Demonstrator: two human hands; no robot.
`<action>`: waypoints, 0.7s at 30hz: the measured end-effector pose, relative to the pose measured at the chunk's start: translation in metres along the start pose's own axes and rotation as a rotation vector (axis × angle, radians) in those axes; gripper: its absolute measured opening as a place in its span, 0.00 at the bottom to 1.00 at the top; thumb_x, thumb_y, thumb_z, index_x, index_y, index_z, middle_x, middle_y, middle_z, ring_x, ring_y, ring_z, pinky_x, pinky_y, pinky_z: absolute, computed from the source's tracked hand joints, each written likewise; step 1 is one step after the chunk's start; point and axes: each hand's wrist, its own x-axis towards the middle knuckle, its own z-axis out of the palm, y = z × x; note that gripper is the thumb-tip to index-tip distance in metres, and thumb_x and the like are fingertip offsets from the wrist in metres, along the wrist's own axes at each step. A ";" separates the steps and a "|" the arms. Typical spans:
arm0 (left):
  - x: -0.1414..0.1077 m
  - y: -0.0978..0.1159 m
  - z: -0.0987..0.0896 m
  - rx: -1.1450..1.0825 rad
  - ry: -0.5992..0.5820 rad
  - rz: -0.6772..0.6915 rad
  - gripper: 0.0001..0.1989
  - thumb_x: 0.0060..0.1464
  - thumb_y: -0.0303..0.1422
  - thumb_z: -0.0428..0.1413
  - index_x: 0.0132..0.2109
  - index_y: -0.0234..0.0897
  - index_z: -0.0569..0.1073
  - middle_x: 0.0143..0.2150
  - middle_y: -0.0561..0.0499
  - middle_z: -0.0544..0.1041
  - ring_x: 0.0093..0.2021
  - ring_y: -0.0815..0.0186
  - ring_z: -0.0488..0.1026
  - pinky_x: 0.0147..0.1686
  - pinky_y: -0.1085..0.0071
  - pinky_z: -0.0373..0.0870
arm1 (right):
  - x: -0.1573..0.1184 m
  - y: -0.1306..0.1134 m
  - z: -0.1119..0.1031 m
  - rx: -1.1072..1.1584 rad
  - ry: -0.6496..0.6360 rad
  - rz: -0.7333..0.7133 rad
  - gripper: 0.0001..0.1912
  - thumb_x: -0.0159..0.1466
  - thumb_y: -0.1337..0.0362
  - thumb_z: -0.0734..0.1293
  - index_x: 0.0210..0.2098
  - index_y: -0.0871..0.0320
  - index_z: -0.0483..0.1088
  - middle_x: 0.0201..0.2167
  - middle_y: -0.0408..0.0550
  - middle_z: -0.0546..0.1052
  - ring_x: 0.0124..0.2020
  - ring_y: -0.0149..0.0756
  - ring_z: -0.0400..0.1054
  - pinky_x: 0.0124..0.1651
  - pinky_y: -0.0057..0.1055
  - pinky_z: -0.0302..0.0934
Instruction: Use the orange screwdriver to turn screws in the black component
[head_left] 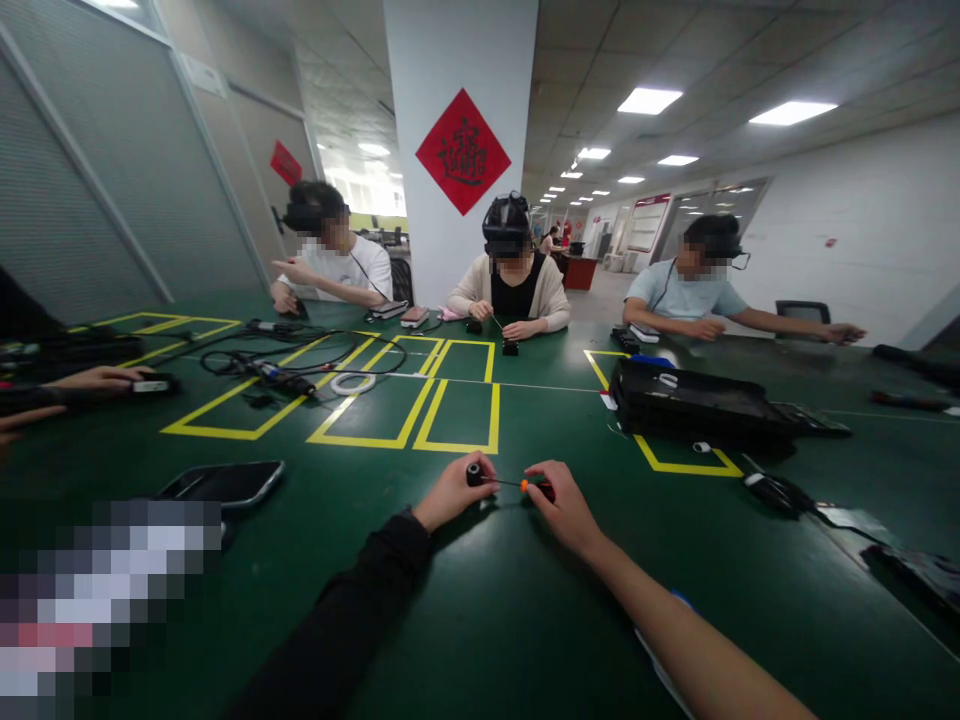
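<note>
Left hand (452, 492), in a black sleeve, pinches a small black cylindrical part (474, 474) between thumb and fingers, holding it just above the green table (465, 600). Right hand (564, 510), bare-armed, is closed around the red-and-black handle of a small screwdriver (534, 487); its thin shaft runs level toward the left and meets the cylindrical part. The two hands sit near each other at the table's near edge, just below a yellow taped rectangle (459, 415). To the left of the hands lies a dark phone (223, 483), face up, and beside it a pixelated patch. To the right, a black case (694, 402) rests across another yellow outline, with a black cable (780, 494) nearer the edge. Farther out, a tangle of black cables (289, 365) and a white ring (353, 383) lie mid-table. Three people with head-worn rigs sit along the far side: one at left (330, 262), one in the middle (512, 282) before a white pillar bearing a red diamond sign (463, 151), one at right (694, 285). Another person's hand (97, 378) rests at the far left edge
</note>
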 end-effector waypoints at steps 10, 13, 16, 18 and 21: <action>0.000 0.002 -0.001 0.024 -0.009 0.005 0.08 0.44 0.31 0.57 0.33 0.34 0.68 0.30 0.53 0.71 0.31 0.69 0.68 0.34 0.73 0.64 | -0.001 -0.001 0.005 -0.078 -0.028 -0.035 0.11 0.64 0.67 0.55 0.35 0.57 0.68 0.35 0.48 0.69 0.42 0.37 0.60 0.47 0.36 0.54; -0.001 0.000 -0.001 0.027 -0.009 0.021 0.09 0.44 0.32 0.58 0.33 0.34 0.68 0.30 0.53 0.71 0.32 0.69 0.68 0.34 0.72 0.64 | -0.003 0.000 0.005 -0.036 -0.012 -0.023 0.08 0.63 0.67 0.57 0.35 0.57 0.67 0.35 0.47 0.70 0.41 0.36 0.61 0.46 0.35 0.56; -0.002 -0.001 0.000 0.034 0.000 0.039 0.09 0.43 0.32 0.58 0.33 0.34 0.68 0.30 0.53 0.71 0.32 0.68 0.68 0.35 0.71 0.64 | -0.004 0.001 0.004 0.016 -0.012 0.002 0.06 0.62 0.67 0.58 0.35 0.57 0.67 0.35 0.47 0.70 0.39 0.35 0.62 0.44 0.33 0.57; -0.003 -0.001 0.000 0.036 0.008 0.045 0.08 0.43 0.32 0.58 0.33 0.34 0.68 0.30 0.53 0.72 0.32 0.69 0.68 0.35 0.71 0.64 | -0.005 0.003 0.005 0.038 -0.016 0.021 0.07 0.61 0.66 0.59 0.37 0.57 0.67 0.37 0.47 0.70 0.38 0.34 0.63 0.43 0.33 0.58; -0.004 -0.001 0.000 0.033 0.020 0.047 0.08 0.43 0.31 0.58 0.33 0.34 0.69 0.30 0.53 0.72 0.32 0.69 0.69 0.35 0.71 0.64 | -0.005 0.006 0.007 0.020 0.003 0.042 0.10 0.62 0.64 0.59 0.41 0.57 0.68 0.39 0.48 0.70 0.41 0.35 0.63 0.45 0.34 0.57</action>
